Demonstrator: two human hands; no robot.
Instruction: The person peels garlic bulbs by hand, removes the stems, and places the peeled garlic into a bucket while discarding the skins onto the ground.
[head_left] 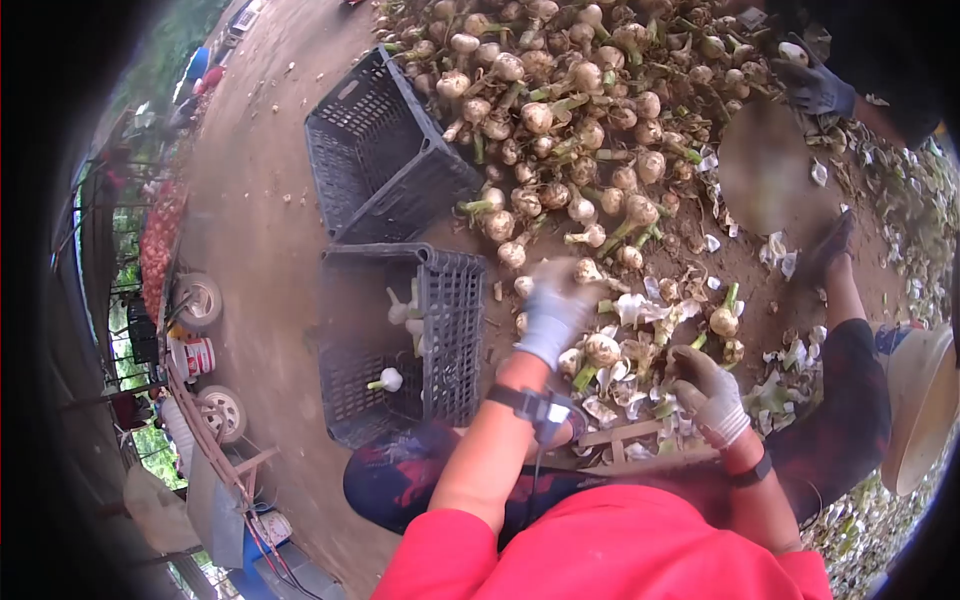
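Over the near edge of a heap of garlic bulbs (590, 130) reaches my left hand (555, 312), in a pale glove and smeared by motion. Its fingers overlap bulbs at the heap's edge, and their grip is hidden by the blur. My right hand (708, 392), gloved too, is low over loose peelings (640, 385), its fingers loosely curved and apart. A garlic bulb with a green stem (724, 320) lies just beyond it. Between the hands rests another bulb (602, 349). Left of my left hand is a black crate (455, 340) holding several cleaned bulbs, one white bulb (388, 379) nearest me.
Another black crate (385, 150) sits tilted beyond the first. A co-worker's gloved hand (822, 92) holds a bulb at the upper right. A white bucket (920, 410) stands at right. A cart with wheels (222, 413) and red sacks (162, 245) are at left.
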